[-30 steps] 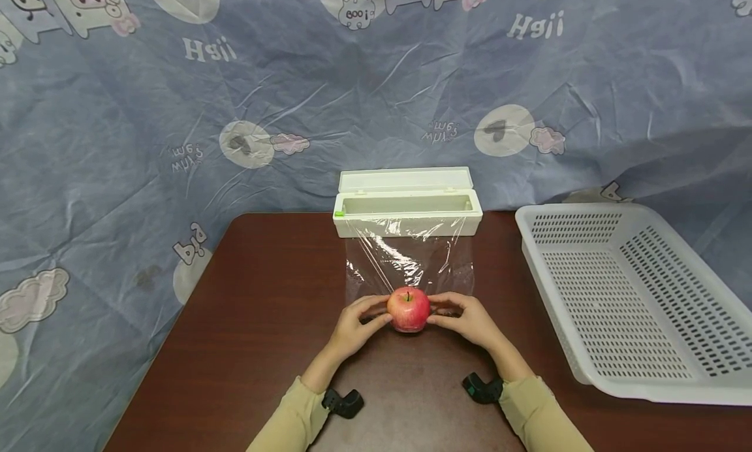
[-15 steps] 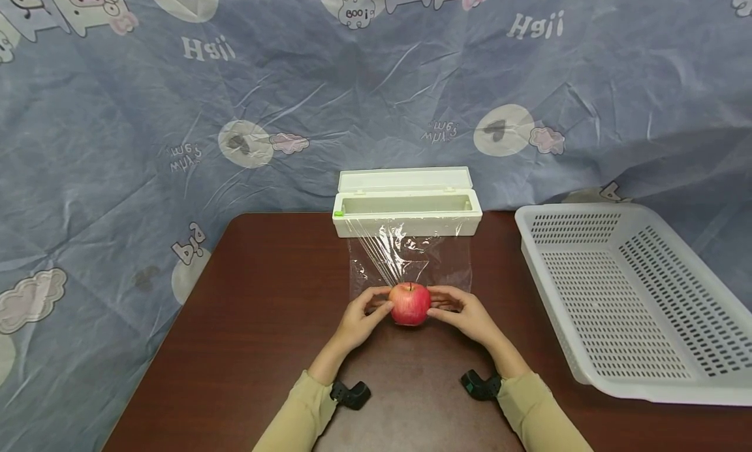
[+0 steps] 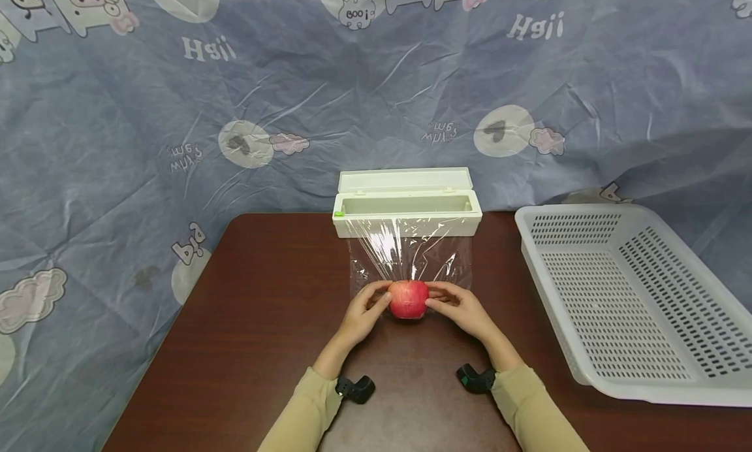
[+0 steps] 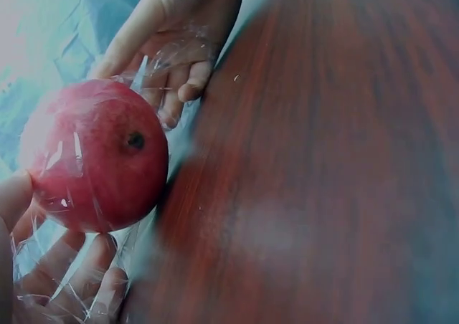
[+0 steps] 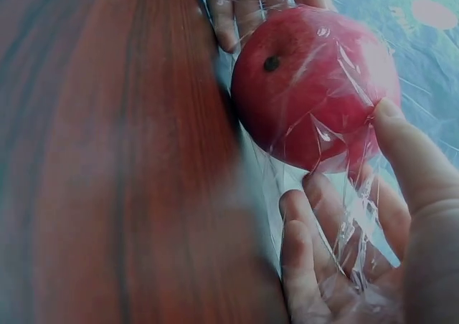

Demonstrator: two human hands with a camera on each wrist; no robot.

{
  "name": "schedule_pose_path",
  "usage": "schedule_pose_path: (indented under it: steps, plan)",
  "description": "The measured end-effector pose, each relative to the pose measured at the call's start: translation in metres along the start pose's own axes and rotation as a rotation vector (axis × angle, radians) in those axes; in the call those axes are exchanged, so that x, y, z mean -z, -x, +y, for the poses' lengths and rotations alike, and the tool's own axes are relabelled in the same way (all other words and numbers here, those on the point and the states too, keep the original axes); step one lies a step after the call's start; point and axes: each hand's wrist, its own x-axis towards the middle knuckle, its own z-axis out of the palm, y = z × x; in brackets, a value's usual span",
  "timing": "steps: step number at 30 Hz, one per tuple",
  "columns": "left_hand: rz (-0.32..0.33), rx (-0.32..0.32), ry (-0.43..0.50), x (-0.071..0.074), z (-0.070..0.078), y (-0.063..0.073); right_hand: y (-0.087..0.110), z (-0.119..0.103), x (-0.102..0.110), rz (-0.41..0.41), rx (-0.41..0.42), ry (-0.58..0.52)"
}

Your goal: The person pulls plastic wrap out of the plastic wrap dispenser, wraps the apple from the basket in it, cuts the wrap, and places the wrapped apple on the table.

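A red apple point(image 3: 408, 300) is held between both hands over the table. My left hand point(image 3: 362, 311) grips its left side with thumb and fingers, and my right hand point(image 3: 461, 308) grips its right side the same way. Clear cling film point(image 3: 376, 253) stretches from the apple back to a white dispenser box point(image 3: 411, 226) whose lid stands raised. In both wrist views the film lies over the apple point(image 4: 100, 159) and bunches around the fingers point(image 5: 333, 216). The apple's dark blossom end shows toward the wrist cameras.
A white perforated plastic basket point(image 3: 581, 347) sits at the right of the dark brown wooden table point(image 3: 258, 321). Behind the table hangs a blue patterned cloth point(image 3: 352, 80). A black wrist camera point(image 3: 355, 390) is strapped on each wrist.
Both hands have moved slightly forward with the apple, toward the dispenser. The apple has rolled away from me, so its stem no longer shows, and the film has gathered in creases behind it.
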Motion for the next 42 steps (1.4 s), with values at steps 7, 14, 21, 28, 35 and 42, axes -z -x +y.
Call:
schedule_pose_path:
  steps: [7,14,21,28,35,42]
  plan:
    - [0.042,0.051,-0.013,-0.003,0.0,-0.004,-0.003,-0.001,-0.002,0.008,-0.014,-0.019]
    - [0.17,-0.113,0.011,-0.009,-0.003,-0.01,-0.007,0.003,-0.008,0.088,0.078,-0.103]
    - [0.231,-0.187,0.029,-0.012,-0.003,-0.013,-0.01,0.004,-0.009,0.181,0.104,-0.104]
    - [0.25,-0.264,0.024,-0.011,-0.005,-0.014,-0.016,0.028,-0.008,0.241,0.239,-0.137]
    - [0.272,-0.289,-0.007,-0.011,-0.006,-0.014,-0.018,0.04,-0.006,0.227,0.337,-0.07]
    - [0.246,-0.218,-0.032,-0.01,-0.004,-0.012,-0.016,0.038,-0.005,0.115,0.274,-0.08]
